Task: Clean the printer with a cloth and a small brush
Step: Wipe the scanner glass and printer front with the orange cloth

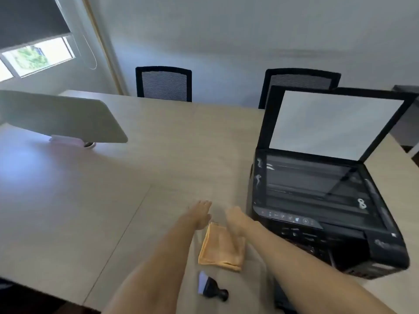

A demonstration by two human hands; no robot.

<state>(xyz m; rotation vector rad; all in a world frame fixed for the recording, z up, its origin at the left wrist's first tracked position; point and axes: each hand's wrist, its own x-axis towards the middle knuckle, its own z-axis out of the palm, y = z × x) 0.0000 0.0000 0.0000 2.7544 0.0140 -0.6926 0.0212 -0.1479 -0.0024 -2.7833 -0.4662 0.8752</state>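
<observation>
A black printer [322,214] stands on the right of the table with its scanner lid [335,123] raised and the glass exposed. A folded orange cloth [220,248] lies flat on the table just left of the printer. A small black brush with pale bristles [209,286] lies in front of the cloth. My left hand [199,214] hovers, blurred, at the cloth's far left corner, fingers stretched, holding nothing. My right hand [235,219] is over the cloth's far right edge, fingers pointing down; whether it touches the cloth is unclear.
The long beige table [113,189] stretches to the left. A grey desk divider panel [61,116] stands at the far left. Two black mesh chairs [163,83] are pushed in at the far side, against a white wall.
</observation>
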